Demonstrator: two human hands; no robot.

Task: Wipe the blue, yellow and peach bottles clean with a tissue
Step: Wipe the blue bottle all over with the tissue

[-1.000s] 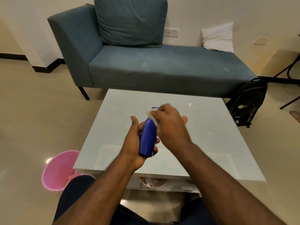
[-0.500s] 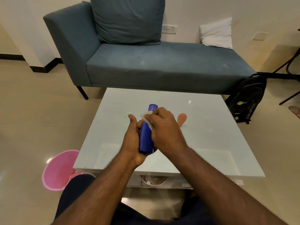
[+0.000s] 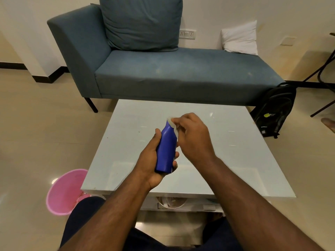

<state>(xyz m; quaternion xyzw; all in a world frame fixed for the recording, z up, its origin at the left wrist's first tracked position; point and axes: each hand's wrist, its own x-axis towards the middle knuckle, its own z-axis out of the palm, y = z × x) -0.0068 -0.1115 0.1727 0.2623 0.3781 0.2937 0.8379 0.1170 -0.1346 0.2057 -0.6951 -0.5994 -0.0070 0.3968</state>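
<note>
Left hand [image 3: 151,160] wraps the lower body of the blue bottle [image 3: 165,151], thumb on the left side, fingertips curling round the right near the base. Right hand [image 3: 192,136] pinches a white tissue [image 3: 172,125] against the bottle's neck and shoulder, fingers bunched; the cap is covered by tissue and fingers, so it can't be made out.

Bottle is held in the air over the middle of the white glossy table [image 3: 235,160], not touching it. Long axis runs roughly upright in the view, top tilted away from the person and slightly right, base toward the person.

Around it: pink bucket [image 3: 61,192] on the floor, just beside the table's near-left corner. Blue chaise sofa [image 3: 181,75] beyond the far table edge, with a large blue cushion [image 3: 141,22] against the backrest and a white pillow [image 3: 239,38] at the right end. Black backpack [image 3: 273,113] on the floor at the sofa's right end, near the table's far-right corner. Shelf under the tabletop holds something pale and round, too hidden to identify. The right hand blocks the tabletop behind it.
</note>
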